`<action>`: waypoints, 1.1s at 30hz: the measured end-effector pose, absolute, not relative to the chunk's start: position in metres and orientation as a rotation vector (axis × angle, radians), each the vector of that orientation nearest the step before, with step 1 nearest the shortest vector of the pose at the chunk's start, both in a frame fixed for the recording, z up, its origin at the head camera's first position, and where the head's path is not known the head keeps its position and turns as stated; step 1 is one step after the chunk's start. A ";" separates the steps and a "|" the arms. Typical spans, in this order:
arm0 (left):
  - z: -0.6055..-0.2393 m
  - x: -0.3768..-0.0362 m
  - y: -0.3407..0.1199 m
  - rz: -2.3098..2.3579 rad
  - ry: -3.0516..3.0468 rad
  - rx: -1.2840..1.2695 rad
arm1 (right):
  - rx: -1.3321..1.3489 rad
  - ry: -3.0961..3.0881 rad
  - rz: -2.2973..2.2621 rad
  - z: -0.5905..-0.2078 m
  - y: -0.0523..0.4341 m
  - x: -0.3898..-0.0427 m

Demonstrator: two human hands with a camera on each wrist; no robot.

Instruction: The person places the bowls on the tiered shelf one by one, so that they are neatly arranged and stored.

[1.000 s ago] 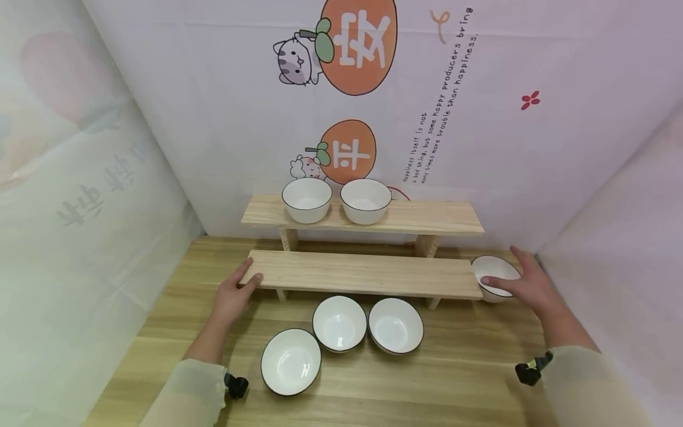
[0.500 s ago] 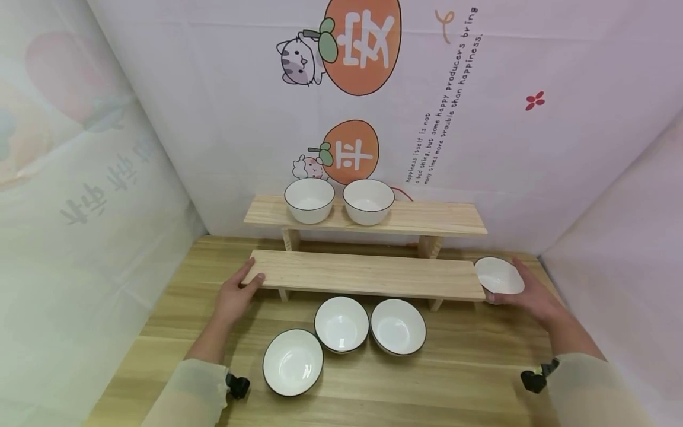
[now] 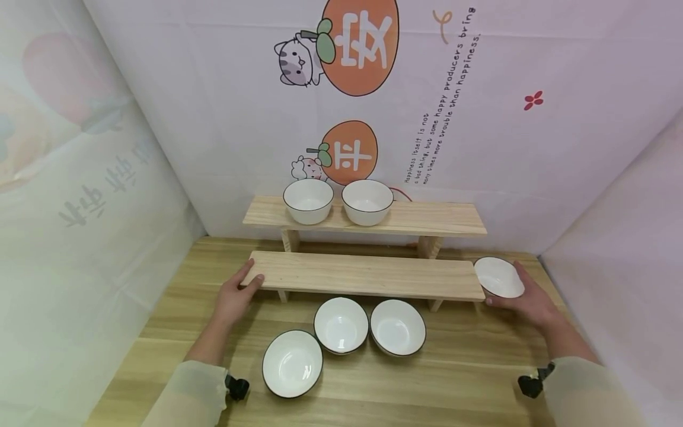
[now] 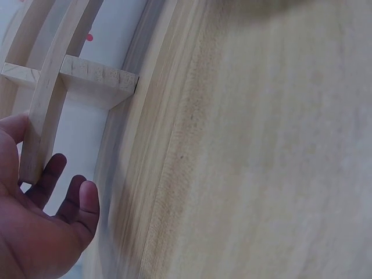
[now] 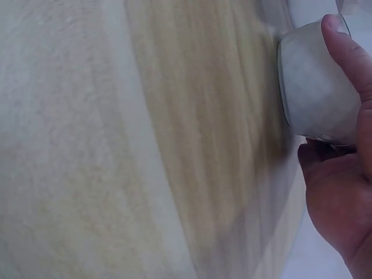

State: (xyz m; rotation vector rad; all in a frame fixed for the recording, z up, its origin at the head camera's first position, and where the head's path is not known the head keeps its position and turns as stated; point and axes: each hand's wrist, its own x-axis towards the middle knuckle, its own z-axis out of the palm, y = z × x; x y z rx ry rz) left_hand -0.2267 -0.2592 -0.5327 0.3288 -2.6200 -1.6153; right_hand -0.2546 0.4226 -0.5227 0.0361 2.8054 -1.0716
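Observation:
A two-tier wooden shelf [image 3: 368, 276] stands on the table. My left hand [image 3: 233, 296] grips the left end of its lower board, thumb on top and fingers around the edge; the left wrist view has this hand [image 4: 40, 221] at the board's end. At the shelf's right end, my right hand [image 3: 533, 301] holds a white bowl [image 3: 500, 277] with a dark rim by its side. Seen from the right wrist, the thumb lies along the bowl's wall [image 5: 317, 87], while the other fingers are partly hidden behind it.
Two white bowls [image 3: 308, 201] sit on the upper board's left half. In front of the shelf, several more bowls [image 3: 292, 363] rest on the wooden table [image 3: 427, 391]. Printed cloth walls [image 3: 240, 130] enclose the back and both sides.
My right hand has closed around the bowl, its thumb moving from inside the rim to the near side. The left hand keeps its hold on the board.

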 end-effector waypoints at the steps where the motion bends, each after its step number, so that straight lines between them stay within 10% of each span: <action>1: -0.533 -0.227 -0.259 -1.612 -2.621 0.326 | 0.045 2.816 -1.062 -0.523 0.422 -0.255; 33: -0.532 -0.225 -0.259 -1.640 -2.621 0.326 | 0.205 2.970 -1.215 -0.510 0.442 -0.230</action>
